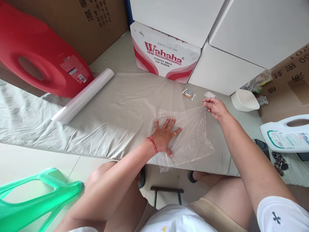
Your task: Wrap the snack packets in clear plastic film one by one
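A thin clear plastic bag [190, 138] lies spread over the front edge of the cloth-covered surface, its near corner hanging over. Flat on its left part rests my left hand [165, 137], fingers spread, with a red string at the wrist. My right hand [214, 108] pinches the bag's far right corner and holds it pulled up and taut. Just beyond the bag are a small wrapped snack [189, 94] and a whitish scrap [209, 94].
A clear plastic roll [83, 96] lies at left beside a large red jug [45, 54]. At the back stand a Wahaha carton [165, 53] and white boxes [224, 67]. To the right are a white bowl [245, 100], a detergent bottle [287, 133] and keys [280, 162].
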### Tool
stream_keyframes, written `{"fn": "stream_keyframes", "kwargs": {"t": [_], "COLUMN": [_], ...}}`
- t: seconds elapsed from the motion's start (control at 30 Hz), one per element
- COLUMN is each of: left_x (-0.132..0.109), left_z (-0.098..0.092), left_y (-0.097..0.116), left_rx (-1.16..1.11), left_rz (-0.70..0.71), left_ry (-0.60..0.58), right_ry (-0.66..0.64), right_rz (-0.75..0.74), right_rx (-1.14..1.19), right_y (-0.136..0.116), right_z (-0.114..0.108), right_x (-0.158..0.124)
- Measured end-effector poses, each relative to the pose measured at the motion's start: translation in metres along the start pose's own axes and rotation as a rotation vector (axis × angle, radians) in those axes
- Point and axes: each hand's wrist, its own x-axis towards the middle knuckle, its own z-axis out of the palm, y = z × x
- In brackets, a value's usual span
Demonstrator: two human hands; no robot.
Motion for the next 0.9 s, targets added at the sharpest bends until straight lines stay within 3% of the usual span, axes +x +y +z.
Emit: {"fn": "stream_keyframes", "kwargs": {"t": [0.1, 0.2, 0.4, 0.57, 0.73, 0.9], "left_x": [-0.001, -0.003, -0.003, 0.001, -0.005, -0.012], "left_z": [0.000, -0.002, -0.004, 0.000, -0.008, -0.015], "left_y": [0.000, -0.001, -0.002, -0.001, -0.002, -0.012], "left_rx": [-0.006, -0.026, -0.062, -0.046, -0.054, -0.009], "left_rz": [0.000, -0.007, -0.056, -0.078, -0.078, -0.134], "left_ry": [0.021, 0.040, 0.060, 0.079, 0.058, 0.048], "right_ry": [0.053, 0.037, 0.003, -0.118, -0.071, 0.008], "right_rz": [-0.012, 0.096, 0.208, 0.285, 0.220, 0.155], "right_rx": [-0.005, -0.071, -0.369, -0.337, -0.276, -0.296], "right_y": [0.008, 0.017, 0.032, 0.048, 0.075, 0.092], "right_z": [0.011, 0.012, 0.001, -0.009, -0.026, -0.042], "right_x": [-0.007, -0.024, -0.085, -0.136, -0.162, -0.164]}}
